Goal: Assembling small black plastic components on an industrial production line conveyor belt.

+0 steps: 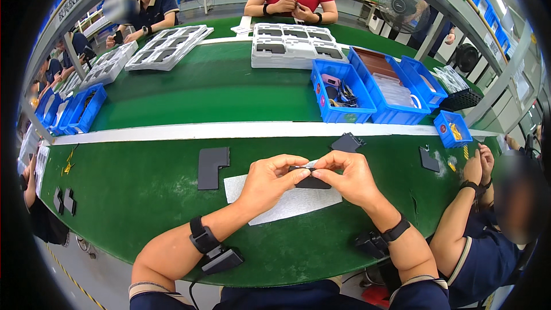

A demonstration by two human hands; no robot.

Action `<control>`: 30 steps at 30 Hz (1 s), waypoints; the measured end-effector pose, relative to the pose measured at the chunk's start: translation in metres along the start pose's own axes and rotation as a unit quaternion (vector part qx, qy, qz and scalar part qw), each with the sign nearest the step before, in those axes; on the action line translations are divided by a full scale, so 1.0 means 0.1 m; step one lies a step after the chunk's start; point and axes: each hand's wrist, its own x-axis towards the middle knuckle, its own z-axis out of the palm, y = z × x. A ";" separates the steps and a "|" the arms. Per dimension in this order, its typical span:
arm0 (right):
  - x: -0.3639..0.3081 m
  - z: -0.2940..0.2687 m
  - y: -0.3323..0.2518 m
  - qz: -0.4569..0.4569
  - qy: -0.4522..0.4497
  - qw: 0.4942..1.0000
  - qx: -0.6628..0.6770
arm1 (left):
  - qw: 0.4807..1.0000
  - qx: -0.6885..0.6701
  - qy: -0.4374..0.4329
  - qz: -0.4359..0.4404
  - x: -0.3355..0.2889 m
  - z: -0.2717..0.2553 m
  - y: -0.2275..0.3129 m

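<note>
I have both bare hands together over the near green tabletop (pixel 155 212), a little right of centre, thumbs and fingertips meeting at a small, thin black part (pixel 296 168). The left hand (pixel 265 181) pinches its left end, the right hand (pixel 349 179) closes on it from the right. The fingers cover much of the part, so I cannot tell its full shape, or whether it joins the flat dark plate (pixel 313 183) showing just below the fingertips. Under the hands lies a white sheet (pixel 287 208), slightly askew. To its left and a bit farther off, I see a dark grey, L-shaped flat piece (pixel 210 170); beyond the right hand sits another dark grey piece (pixel 348 142), tilted to my view. Across the white strip (pixel 189 132), on the far green surface, stand a stack of white moulded trays (pixel 275 62) and, right of it, an open blue plastic bin (pixel 351 116) of mixed small items. At the near right, a co-worker's hands (pixel 481 163) come together.
</note>
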 end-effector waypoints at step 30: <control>-0.02 0.24 0.10 -0.253 0.108 0.945 -0.176 | 0.998 0.057 0.024 0.025 -0.01 -0.01 0.03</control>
